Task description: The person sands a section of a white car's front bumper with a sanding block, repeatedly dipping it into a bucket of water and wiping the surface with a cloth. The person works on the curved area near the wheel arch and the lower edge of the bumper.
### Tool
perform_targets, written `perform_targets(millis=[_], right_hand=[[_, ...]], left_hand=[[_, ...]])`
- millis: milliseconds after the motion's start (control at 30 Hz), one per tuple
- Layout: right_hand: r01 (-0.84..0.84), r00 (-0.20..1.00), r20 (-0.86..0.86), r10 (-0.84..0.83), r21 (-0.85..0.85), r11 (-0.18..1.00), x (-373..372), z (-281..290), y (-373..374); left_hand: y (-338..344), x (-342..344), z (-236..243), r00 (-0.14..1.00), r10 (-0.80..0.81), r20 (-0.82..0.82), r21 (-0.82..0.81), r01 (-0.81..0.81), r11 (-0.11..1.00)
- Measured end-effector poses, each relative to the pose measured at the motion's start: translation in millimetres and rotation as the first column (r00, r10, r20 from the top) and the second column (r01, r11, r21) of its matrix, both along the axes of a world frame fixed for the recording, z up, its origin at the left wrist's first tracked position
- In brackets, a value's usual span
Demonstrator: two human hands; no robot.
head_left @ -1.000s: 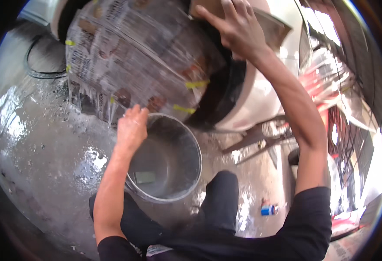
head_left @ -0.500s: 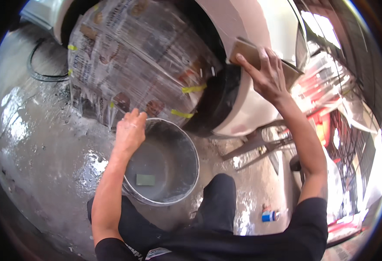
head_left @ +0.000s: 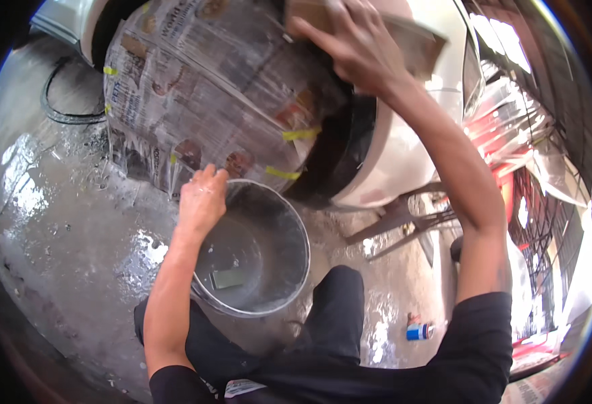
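My right hand (head_left: pixel 363 50) is closed on a long, flat, brownish sanding block (head_left: pixel 414 42), pressed against the pale curved car body panel (head_left: pixel 397 158) above the wheel arch. Motion blurs the block, and my fingers hide its middle. At the upper left rim of a dark grey bucket (head_left: pixel 307 249), my left hand (head_left: pixel 203 196) is closed, fingers curled over the edge. Cloudy water (head_left: pixel 248 262) stands in the bucket, with a small green rectangular piece (head_left: pixel 228 278) in it. Newspaper (head_left: pixel 201 87) held by yellow tape (head_left: pixel 300 135) covers the wheel inside the arch.
A dark stand (head_left: pixel 393 221) is under the panel at right. On the wet floor (head_left: pixel 80 236) lie a black looped hose (head_left: pixel 52 108) at far left and a small blue-and-white can (head_left: pixel 418 331) at right. Red and plastic-wrapped items (head_left: pixel 505 128) crowd the right side.
My right hand has slid the sanding block up and left along the panel. The green piece in the bucket has shifted and tilted slightly. My left hand stays at the rim.
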State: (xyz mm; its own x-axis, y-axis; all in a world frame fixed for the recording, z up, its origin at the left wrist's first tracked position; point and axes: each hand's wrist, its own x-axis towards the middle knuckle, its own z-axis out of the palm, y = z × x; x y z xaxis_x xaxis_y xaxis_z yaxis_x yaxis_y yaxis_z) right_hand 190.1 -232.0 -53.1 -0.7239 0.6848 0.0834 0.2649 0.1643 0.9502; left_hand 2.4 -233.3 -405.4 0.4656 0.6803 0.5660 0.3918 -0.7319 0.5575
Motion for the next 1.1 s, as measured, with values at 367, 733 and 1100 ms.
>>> perform_targets(millis=[367, 733, 1100], right_hand=[[-0.055, 0.998, -0.022, 0.053, -0.082, 0.995, 7.8, -8.3, -10.3], [-0.083, 0.992, -0.100, 0.079, -0.029, 0.996, 0.0, 11.7, -10.3], [0.090, 0.808, -0.574, 0.131, 0.340, 0.936, 58.7, -14.3, -114.8]], left_hand=[[-0.4, -4.5, 4.4, 1.000, 0.002, 0.011, -0.037, -0.001, 0.999], [0.3, -7.0, 2.9, 0.999, 0.004, 0.047, -0.024, -0.003, 1.000], [-0.2, -2.8, 1.6, 1.000, 0.016, 0.021, -0.025, -0.016, 1.000]])
